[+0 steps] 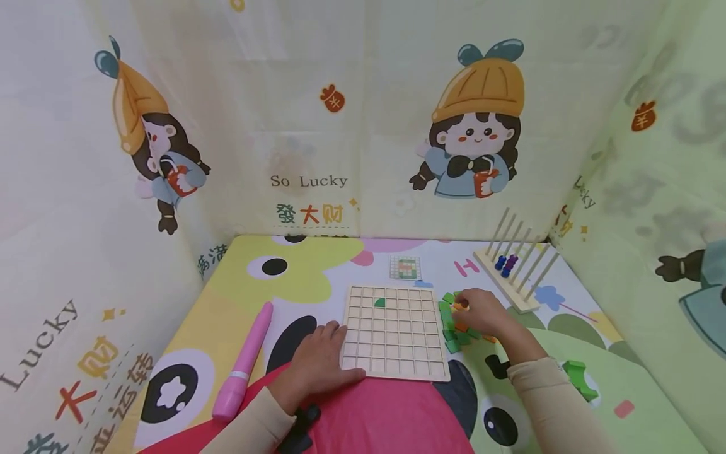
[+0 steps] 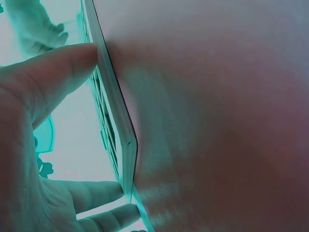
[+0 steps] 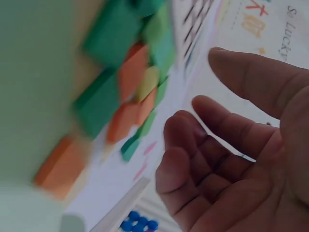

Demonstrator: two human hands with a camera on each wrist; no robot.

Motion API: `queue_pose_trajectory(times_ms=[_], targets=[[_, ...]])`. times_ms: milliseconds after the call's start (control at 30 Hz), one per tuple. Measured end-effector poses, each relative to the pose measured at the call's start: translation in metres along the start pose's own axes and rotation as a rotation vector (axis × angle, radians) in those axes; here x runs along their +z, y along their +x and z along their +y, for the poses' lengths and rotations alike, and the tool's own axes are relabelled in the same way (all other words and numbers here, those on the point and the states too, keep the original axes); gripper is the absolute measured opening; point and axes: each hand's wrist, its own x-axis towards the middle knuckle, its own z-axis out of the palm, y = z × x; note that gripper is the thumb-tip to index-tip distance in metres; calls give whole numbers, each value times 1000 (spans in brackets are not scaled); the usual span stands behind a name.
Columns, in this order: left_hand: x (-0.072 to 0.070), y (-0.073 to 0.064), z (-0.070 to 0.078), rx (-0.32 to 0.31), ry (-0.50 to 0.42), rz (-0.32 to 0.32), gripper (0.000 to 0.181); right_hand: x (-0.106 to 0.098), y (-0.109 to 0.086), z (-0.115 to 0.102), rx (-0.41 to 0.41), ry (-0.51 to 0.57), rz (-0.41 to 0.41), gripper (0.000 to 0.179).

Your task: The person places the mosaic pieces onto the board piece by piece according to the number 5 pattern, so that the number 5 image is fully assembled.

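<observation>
"What is the left hand [image 1: 320, 353] doing?"

"It touches the near-left corner of the wooden grid board [image 1: 397, 334], thumb against the near edge, nearly straight fingers along the left side."

"And the right hand [image 1: 482, 309]?"

"It's over the loose pile of blocks just beside the board's right edge. Its fingers are loosely bent, thumb apart from them, with no piece between."

"Which blocks are there?"

"Green blocks [image 1: 447, 317] mostly, with orange blocks [image 3: 60, 166] and a yellow one [image 3: 148, 83] among them. A green arch-shaped block [image 1: 578, 379] lies apart, by the right forearm."

"Anything on the board?"

"One green quarter-round piece [image 1: 380, 303], second row from the far edge, third column from the left."

"What else is on the table?"

"A small patterned card [image 1: 405, 267] beyond the board, a peg stand [image 1: 524, 302] with blue and purple beads [image 1: 512, 261] at far right, and a pink tapered stick [image 1: 249, 353] left of the board."
</observation>
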Motion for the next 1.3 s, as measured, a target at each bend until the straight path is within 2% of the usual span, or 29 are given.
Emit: queue_pose_trajectory(times_ms=[200, 433, 767, 967, 1300], targets=[[-3, 0, 0, 9, 24, 16, 97, -2, -18, 18, 12, -45, -25, 36], [-5, -2, 2, 8, 29, -2, 97, 1, -33, 40, 38, -58, -52, 44], [-4, 0, 1, 9, 26, -3, 96, -5, -40, 41, 64, -78, -82, 35], [-6, 1, 2, 2, 23, -5, 96, -3, -42, 44, 38, -95, -49, 22], [-6, 2, 1, -9, 9, -15, 97, 3, -43, 50, 33, -91, -9, 17]])
